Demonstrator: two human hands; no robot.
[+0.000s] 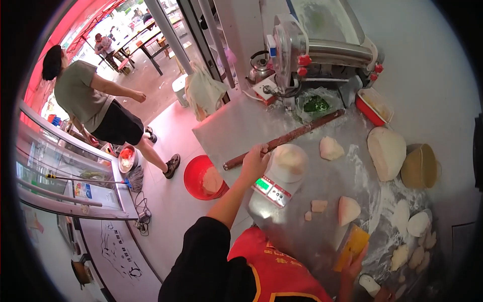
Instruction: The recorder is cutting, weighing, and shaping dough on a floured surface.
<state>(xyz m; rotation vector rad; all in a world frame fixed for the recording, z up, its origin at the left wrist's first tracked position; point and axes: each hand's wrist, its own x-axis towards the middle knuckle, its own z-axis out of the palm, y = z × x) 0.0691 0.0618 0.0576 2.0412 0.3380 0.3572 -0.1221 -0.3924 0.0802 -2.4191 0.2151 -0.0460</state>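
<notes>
My left hand [256, 160] is at the left rim of a white bowl [277, 171] on a digital kitchen scale [277, 190] with a lit green display. Dough [290, 156] lies in that bowl. Whether my fingers grip the rim or hold any dough is unclear. A wooden rolling pin [294, 135] lies just beyond this hand. My right hand [354, 262] grips a yellow dough scraper [353, 245] over the metal table. Close to the scraper are a cut dough piece [349, 210] and two small dough bits [319, 205]. Another lump of dough [331, 148] sits right of the scale.
A dough-sheeting machine [336, 53] stands at the back, near a kettle [260, 70]. Large dough [385, 153], a tan container [419, 168] and flattened dough pieces [417, 256] lie right. Another hand [383, 294] shows at the bottom. A person [86, 94] walks beyond a red bucket [202, 179].
</notes>
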